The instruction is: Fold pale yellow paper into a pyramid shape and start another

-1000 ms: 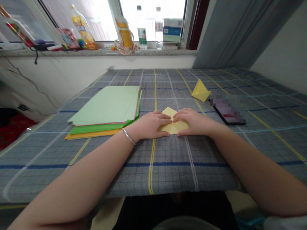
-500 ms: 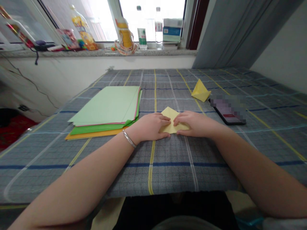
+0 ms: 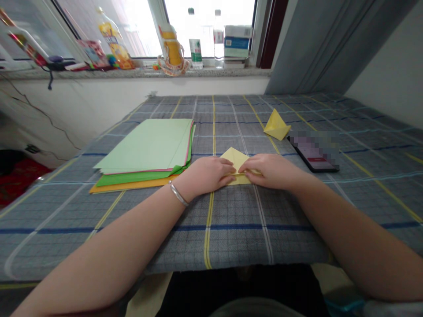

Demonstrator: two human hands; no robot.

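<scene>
A small folded yellow paper (image 3: 234,157) lies on the checked tablecloth between my hands, one corner pointing away from me. My left hand (image 3: 211,173) is closed on its left side, thumb and fingers pinching a raised fold. On the right side my right hand (image 3: 264,171) pinches the same fold, its fingertips close to those of the left. A flat strip of the paper shows below the thumbs. My fingers cover both side corners.
A stack of coloured sheets (image 3: 148,143) lies to the left. Beyond my right hand are a folded yellow paper shape (image 3: 276,127) and a phone (image 3: 313,152). Bottles and boxes line the windowsill (image 3: 132,74) at the back.
The thumbs have moved up to the fingers, and the paper's near part now has a raised fold across it. Both hands have closed into pinches.
</scene>
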